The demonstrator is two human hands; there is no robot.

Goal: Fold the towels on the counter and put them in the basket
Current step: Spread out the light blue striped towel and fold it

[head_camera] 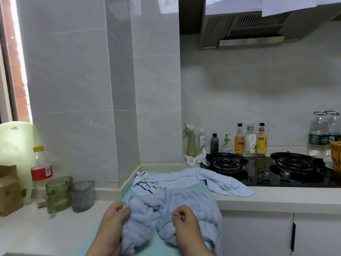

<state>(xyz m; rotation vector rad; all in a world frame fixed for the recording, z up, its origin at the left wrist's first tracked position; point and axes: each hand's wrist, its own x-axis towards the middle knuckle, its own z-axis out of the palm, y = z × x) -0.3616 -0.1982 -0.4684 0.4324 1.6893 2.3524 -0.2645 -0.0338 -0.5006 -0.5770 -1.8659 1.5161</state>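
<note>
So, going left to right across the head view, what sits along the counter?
Cardboard box, red-label bottle, green cup, grey cup, spray bottle, soap pump, basket.

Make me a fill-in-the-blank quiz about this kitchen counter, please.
1. The left hand and right hand both grip the ribbed towel, coloured light ____.
2. The wicker basket sits at the view's far ____ edge.
3. In view, the green mug stands ____ of the grey mug.
4. The gas stove shows ____ burners.
Missing words: blue; right; left; two.
</note>
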